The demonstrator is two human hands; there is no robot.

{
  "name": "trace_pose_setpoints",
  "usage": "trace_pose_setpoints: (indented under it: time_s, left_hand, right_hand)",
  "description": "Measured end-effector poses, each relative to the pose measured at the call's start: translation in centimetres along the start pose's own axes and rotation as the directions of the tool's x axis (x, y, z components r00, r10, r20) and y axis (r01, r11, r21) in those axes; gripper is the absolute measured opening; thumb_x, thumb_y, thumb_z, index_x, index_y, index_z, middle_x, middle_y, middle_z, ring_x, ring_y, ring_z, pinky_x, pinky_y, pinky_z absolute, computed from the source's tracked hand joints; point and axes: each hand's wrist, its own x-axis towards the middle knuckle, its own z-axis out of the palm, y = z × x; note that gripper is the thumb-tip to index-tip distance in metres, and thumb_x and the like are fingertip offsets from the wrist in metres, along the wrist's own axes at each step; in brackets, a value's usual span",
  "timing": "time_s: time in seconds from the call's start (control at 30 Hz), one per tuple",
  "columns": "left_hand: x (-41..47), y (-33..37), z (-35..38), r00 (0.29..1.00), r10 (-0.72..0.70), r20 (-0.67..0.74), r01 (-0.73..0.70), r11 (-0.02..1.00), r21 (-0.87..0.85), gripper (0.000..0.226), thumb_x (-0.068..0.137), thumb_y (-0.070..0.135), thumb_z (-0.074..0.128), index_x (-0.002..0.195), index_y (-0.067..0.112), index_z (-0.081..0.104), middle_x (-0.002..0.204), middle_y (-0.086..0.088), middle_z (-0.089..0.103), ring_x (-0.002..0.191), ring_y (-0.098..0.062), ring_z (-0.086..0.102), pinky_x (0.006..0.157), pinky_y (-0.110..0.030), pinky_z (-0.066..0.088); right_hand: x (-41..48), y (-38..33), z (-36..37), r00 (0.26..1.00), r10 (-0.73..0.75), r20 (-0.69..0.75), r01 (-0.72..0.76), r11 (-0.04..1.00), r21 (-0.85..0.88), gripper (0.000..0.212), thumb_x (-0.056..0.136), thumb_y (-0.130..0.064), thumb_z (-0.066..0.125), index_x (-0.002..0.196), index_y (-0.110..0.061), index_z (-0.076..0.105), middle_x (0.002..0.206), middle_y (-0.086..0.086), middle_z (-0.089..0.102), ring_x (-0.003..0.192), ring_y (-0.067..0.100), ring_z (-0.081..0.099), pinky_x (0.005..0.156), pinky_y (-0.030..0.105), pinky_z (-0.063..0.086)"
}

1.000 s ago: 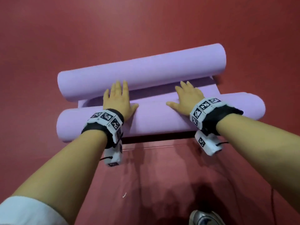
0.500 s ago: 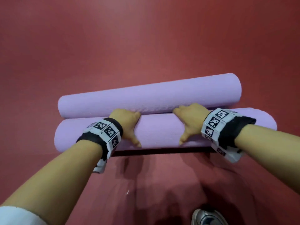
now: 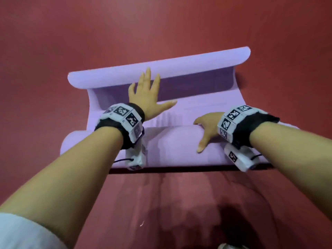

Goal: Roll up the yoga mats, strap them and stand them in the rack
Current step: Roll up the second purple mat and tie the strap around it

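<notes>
A purple yoga mat (image 3: 194,106) lies on the red floor. Its near end is wound into a thick roll (image 3: 172,146), and its far end curls up into a loose lip (image 3: 179,67). My left hand (image 3: 147,97) lies flat on the mat's open stretch, fingers straight, with the fingertips at the far lip. My right hand (image 3: 206,128) grips the near roll: the thumb points down its front and the fingers hook over its top. No strap or rack is in view.
Red floor (image 3: 53,42) surrounds the mat on all sides. The tip of a shoe (image 3: 228,246) shows at the bottom edge. Tracking bands with black-and-white markers sit on both wrists.
Half a second ago both hands gripped the near roll, pressed against the far roll. Now the far end has sprung away and opened, and my left hand has reached forward flat.
</notes>
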Motion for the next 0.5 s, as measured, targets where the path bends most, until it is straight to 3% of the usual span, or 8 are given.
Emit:
trace_pose_setpoints:
  time_s: [0.07, 0.13, 0.23, 0.3, 0.37, 0.4, 0.5]
  left_hand:
    - [-1.9, -0.1, 1.2, 0.983, 0.091, 0.157, -0.106, 0.99, 0.088, 0.11, 0.058, 0.088, 0.029, 0.144, 0.02, 0.034, 0.156, -0.008, 0.017, 0.142, -0.022, 0.018, 0.111, -0.04, 0.015]
    - [-3.7, -0.2, 3.1, 0.952, 0.113, 0.285, -0.17, 0.968, 0.185, 0.127, 0.048, 0.093, 0.038, 0.146, 0.013, 0.028, 0.154, -0.012, 0.022, 0.14, -0.027, 0.022, 0.112, -0.039, 0.019]
    - [-4.2, -0.3, 5.5, 0.974, 0.1, 0.205, -0.168, 0.922, 0.349, 0.136, 0.05, 0.082, 0.063, 0.148, 0.008, 0.006, 0.153, -0.017, 0.014, 0.14, -0.032, 0.016, 0.115, -0.043, 0.014]
    - [-4.1, 0.1, 5.9, 0.983, 0.118, 0.14, -0.165, 0.9, 0.404, 0.132, 0.049, 0.073, 0.072, 0.147, 0.009, 0.011, 0.147, -0.015, 0.025, 0.133, -0.032, 0.027, 0.111, -0.043, 0.021]
    - [-3.3, 0.1, 5.7, 0.985, 0.132, 0.107, -0.165, 0.896, 0.413, 0.126, 0.049, 0.068, 0.076, 0.145, 0.011, 0.017, 0.139, -0.01, 0.036, 0.125, -0.03, 0.037, 0.105, -0.041, 0.029]
    - [-3.0, 0.2, 5.6, 0.985, 0.134, 0.111, -0.168, 0.896, 0.41, 0.123, 0.049, 0.067, 0.076, 0.143, 0.011, 0.02, 0.136, -0.009, 0.04, 0.121, -0.029, 0.041, 0.101, -0.041, 0.033]
    - [-2.7, 0.2, 4.8, 0.978, 0.16, 0.131, -0.202, 0.876, 0.438, 0.11, 0.055, 0.063, 0.075, 0.139, 0.011, 0.027, 0.129, -0.006, 0.048, 0.114, -0.028, 0.05, 0.091, -0.038, 0.04]
  right_hand:
    - [0.5, 1.1, -1.5, 0.985, 0.084, -0.15, -0.081, 0.996, 0.028, 0.084, 0.072, -0.057, 0.071, 0.138, -0.013, 0.044, 0.138, 0.007, 0.051, 0.126, 0.025, 0.048, 0.105, 0.033, 0.036]
    - [1.3, 2.1, -1.6, 0.923, 0.155, -0.352, -0.16, 0.987, 0.015, 0.06, 0.09, -0.057, 0.048, 0.124, -0.009, 0.056, 0.129, 0.012, 0.058, 0.119, 0.029, 0.053, 0.1, 0.037, 0.04]
    - [2.4, 2.0, 0.6, 0.812, 0.176, -0.556, -0.227, 0.973, -0.024, 0.058, 0.098, -0.05, 0.021, 0.12, -0.01, 0.057, 0.124, 0.014, 0.06, 0.116, 0.03, 0.054, 0.097, 0.041, 0.041]
    - [2.0, 1.8, 1.9, 0.823, 0.109, -0.557, -0.182, 0.98, -0.076, 0.082, 0.083, -0.071, 0.015, 0.132, -0.014, 0.048, 0.131, 0.012, 0.054, 0.122, 0.028, 0.048, 0.102, 0.042, 0.036]
    - [1.0, 1.4, 2.6, 0.875, -0.009, -0.484, -0.107, 0.972, -0.211, 0.115, 0.06, -0.089, 0.033, 0.144, -0.011, 0.029, 0.143, 0.012, 0.04, 0.131, 0.029, 0.038, 0.109, 0.044, 0.028]
    - [0.6, 1.3, 2.8, 0.893, -0.046, -0.448, -0.105, 0.946, -0.306, 0.124, 0.055, -0.087, 0.048, 0.147, -0.008, 0.022, 0.145, 0.013, 0.036, 0.132, 0.03, 0.035, 0.109, 0.045, 0.027]
    - [0.2, 0.2, 1.9, 0.876, -0.081, -0.476, -0.136, 0.904, -0.406, 0.111, 0.052, -0.07, 0.075, 0.133, -0.008, 0.031, 0.128, 0.011, 0.048, 0.115, 0.03, 0.05, 0.09, 0.041, 0.039]
